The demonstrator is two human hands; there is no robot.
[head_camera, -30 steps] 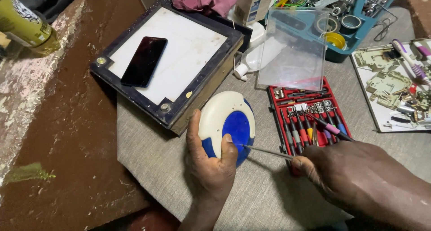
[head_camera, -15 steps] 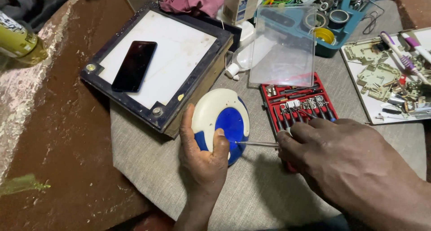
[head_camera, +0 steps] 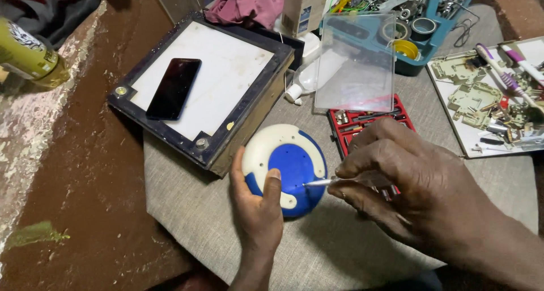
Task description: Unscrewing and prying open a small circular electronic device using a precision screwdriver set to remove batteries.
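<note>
My left hand (head_camera: 258, 209) grips a round white and blue device (head_camera: 285, 162) lying on a grey cloth (head_camera: 187, 223), thumb pressed on its blue face. My right hand (head_camera: 399, 180) pinches a thin metal screwdriver (head_camera: 320, 183) whose tip touches the blue face near its right side. Behind my right hand sits a red case of screwdriver bits (head_camera: 354, 121) with its clear lid (head_camera: 356, 61) standing up.
A black-framed white box (head_camera: 226, 70) carries a dark phone (head_camera: 173, 88) at the left. A blue tray of parts (head_camera: 416, 25) is at the back, a white sheet with metal pieces (head_camera: 481, 104) at right, and a green bottle (head_camera: 25, 56) at far left.
My right hand moved left over the red case, bringing the screwdriver tip onto the blue face. The camera moved closer. My left hand kept its hold.
</note>
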